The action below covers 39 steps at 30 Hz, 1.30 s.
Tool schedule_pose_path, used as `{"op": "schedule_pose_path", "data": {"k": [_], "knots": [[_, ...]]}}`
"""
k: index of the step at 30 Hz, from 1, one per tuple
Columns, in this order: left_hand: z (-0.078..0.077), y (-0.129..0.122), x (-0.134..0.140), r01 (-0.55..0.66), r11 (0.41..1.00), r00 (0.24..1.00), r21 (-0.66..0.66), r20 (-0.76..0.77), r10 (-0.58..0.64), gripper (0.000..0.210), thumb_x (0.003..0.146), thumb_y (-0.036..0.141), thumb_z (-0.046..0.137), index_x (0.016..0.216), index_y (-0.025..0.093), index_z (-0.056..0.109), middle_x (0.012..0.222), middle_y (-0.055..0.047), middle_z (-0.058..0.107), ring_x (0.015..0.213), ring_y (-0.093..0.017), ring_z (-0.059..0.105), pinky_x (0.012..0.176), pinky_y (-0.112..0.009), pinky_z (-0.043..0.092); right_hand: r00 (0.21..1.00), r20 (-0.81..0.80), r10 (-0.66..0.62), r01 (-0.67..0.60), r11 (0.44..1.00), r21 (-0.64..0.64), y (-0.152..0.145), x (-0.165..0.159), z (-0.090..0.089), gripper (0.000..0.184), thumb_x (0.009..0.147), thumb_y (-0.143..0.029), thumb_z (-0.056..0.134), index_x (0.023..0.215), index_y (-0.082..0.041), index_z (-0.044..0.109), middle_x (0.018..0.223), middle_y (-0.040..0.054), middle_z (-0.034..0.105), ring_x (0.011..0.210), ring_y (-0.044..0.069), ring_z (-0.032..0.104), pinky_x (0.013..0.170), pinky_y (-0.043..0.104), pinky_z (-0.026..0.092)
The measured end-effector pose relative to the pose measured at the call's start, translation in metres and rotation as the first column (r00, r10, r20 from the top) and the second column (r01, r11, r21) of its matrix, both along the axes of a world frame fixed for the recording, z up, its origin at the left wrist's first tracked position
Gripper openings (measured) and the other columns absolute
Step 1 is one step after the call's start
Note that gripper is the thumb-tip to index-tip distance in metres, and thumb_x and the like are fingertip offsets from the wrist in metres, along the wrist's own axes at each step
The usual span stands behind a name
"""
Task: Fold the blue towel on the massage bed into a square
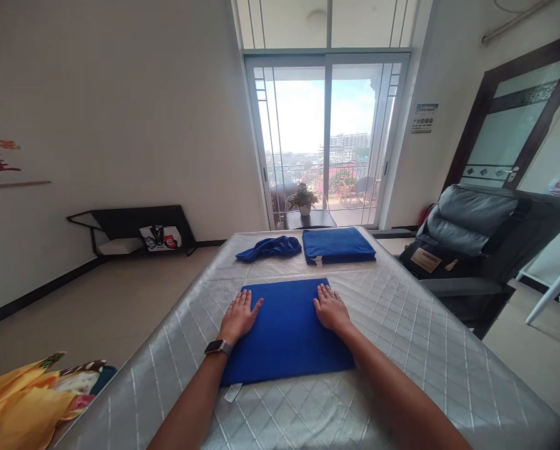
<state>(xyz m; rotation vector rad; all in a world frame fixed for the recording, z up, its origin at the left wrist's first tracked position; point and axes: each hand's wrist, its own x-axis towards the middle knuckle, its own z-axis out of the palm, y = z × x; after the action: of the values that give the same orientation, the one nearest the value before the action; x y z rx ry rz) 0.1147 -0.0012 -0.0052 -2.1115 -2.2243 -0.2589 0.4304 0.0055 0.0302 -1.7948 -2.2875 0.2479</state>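
Observation:
A blue towel (287, 337), folded into a flat rectangle, lies on the silvery quilted mattress (167, 350). Flat on its left edge rests my left hand (240, 315), fingers stretched forward and thumb out to the side; a watch is on that wrist. My right hand (331, 307) lies palm down on the towel's right edge, fingers extended. Neither hand grips anything. A white tag (233, 392) sticks out at the towel's near left corner. Farther back are a neat folded stack of blue towels (339, 245) and, left of it, a crumpled blue cloth (269, 248).
A dark armchair (472, 219) with a black bag stands to the right. Yellow fabric (22, 406) is heaped at the lower left. Beyond the mattress, a potted plant (304, 199) sits on a chair by the sliding glass door. A black rack (134, 231) lines the left wall.

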Motion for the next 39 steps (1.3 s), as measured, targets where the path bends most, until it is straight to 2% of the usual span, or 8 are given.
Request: {"op": "schedule_pose_path", "data": {"k": [8, 17, 23, 27, 30, 33, 36, 39], "knots": [[-0.003, 0.002, -0.001, 0.013, 0.999, 1.0, 0.048, -0.01, -0.013, 0.083, 0.1, 0.064, 0.014, 0.153, 0.004, 0.036, 0.16, -0.021, 0.034, 0.15, -0.031, 0.03, 0.119, -0.048, 0.029, 0.999, 0.026, 0.022, -0.025, 0.991, 0.133, -0.021, 0.0, 0.016, 0.06, 0.102, -0.031, 0.025, 0.156, -0.007, 0.032, 0.164, 0.0111, 0.027, 0.153, 0.02, 0.016, 0.124, 0.039, 0.007], [-0.001, 0.0, 0.0, -0.018, 1.0, 1.0, 0.019, 0.015, 0.017, 0.081, 0.1, 0.061, 0.018, 0.153, 0.002, 0.034, 0.161, -0.019, 0.031, 0.15, -0.029, 0.028, 0.121, -0.046, 0.026, 1.0, 0.003, 0.03, -0.03, 0.998, -0.06, -0.052, 0.01, 0.003, 0.068, 0.103, -0.045, 0.02, 0.159, -0.006, 0.023, 0.166, 0.0091, 0.018, 0.154, 0.022, 0.012, 0.124, 0.042, 0.01], [0.01, -0.01, 0.004, -0.042, 0.986, 0.999, 0.159, 0.003, 0.042, 0.074, 0.101, 0.057, 0.024, 0.148, 0.002, 0.043, 0.154, -0.023, 0.043, 0.147, -0.031, 0.036, 0.121, -0.051, 0.029, 0.998, -0.049, 0.027, -0.029, 0.998, -0.048, -0.053, 0.01, 0.001, 0.068, 0.103, -0.045, 0.021, 0.159, -0.006, 0.023, 0.166, 0.0096, 0.018, 0.154, 0.022, 0.011, 0.125, 0.042, 0.008], [0.019, -0.022, 0.057, 0.18, 0.961, 0.983, 0.21, 0.001, -0.184, 0.07, 0.103, 0.055, 0.022, 0.148, 0.006, 0.044, 0.155, -0.02, 0.044, 0.147, -0.028, 0.036, 0.121, -0.048, 0.031, 0.997, -0.07, 0.028, -0.03, 0.999, -0.029, -0.053, 0.009, 0.0, 0.068, 0.102, -0.044, 0.022, 0.158, -0.006, 0.025, 0.165, 0.0111, 0.02, 0.154, 0.023, 0.014, 0.125, 0.043, 0.008], [0.019, -0.029, 0.122, 0.427, 0.884, 0.901, 0.193, -0.01, -0.433, 0.062, 0.105, 0.052, 0.023, 0.15, 0.013, 0.043, 0.156, -0.015, 0.044, 0.148, -0.025, 0.035, 0.12, -0.048, 0.033, 0.997, -0.067, 0.028, -0.029, 0.999, -0.018, -0.054, 0.011, 0.0, 0.067, 0.102, -0.042, 0.023, 0.158, -0.006, 0.026, 0.165, 0.0113, 0.02, 0.153, 0.024, 0.016, 0.124, 0.043, 0.01], [0.015, -0.032, 0.176, 0.561, 0.809, 0.822, 0.178, 0.0, -0.57, 0.059, 0.106, 0.047, 0.023, 0.153, 0.015, 0.038, 0.158, -0.016, 0.041, 0.148, -0.024, 0.033, 0.12, -0.048, 0.034, 0.997, -0.035, 0.068, -0.069, 0.998, -0.01, -0.055, 0.014, -0.001, 0.064, 0.1, -0.033, 0.028, 0.158, -0.007, 0.025, 0.166, 0.011, 0.018, 0.154, 0.024, 0.014, 0.124, 0.043, 0.01], [0.011, -0.031, 0.196, 0.621, 0.768, 0.778, 0.157, -0.002, -0.628, 0.058, 0.107, 0.044, 0.019, 0.155, 0.014, 0.034, 0.158, -0.017, 0.039, 0.149, -0.024, 0.031, 0.119, -0.049, 0.035, 0.995, -0.02, 0.099, -0.099, 0.995, -0.008, -0.055, 0.015, -0.002, 0.065, 0.098, -0.027, 0.031, 0.159, -0.008, 0.023, 0.166, 0.0104, 0.017, 0.154, 0.024, 0.012, 0.124, 0.043, 0.011], [0.009, -0.033, 0.183, 0.549, 0.829, 0.834, 0.102, 0.003, -0.552, 0.062, 0.106, 0.047, 0.018, 0.154, 0.013, 0.035, 0.158, -0.017, 0.038, 0.149, -0.025, 0.031, 0.12, -0.049, 0.033, 0.997, -0.042, 0.071, -0.071, 0.997, -0.001, -0.054, 0.014, -0.003, 0.063, 0.1, -0.032, 0.028, 0.158, -0.008, 0.026, 0.166, 0.01, 0.019, 0.154, 0.024, 0.015, 0.124, 0.043, 0.012]]}}
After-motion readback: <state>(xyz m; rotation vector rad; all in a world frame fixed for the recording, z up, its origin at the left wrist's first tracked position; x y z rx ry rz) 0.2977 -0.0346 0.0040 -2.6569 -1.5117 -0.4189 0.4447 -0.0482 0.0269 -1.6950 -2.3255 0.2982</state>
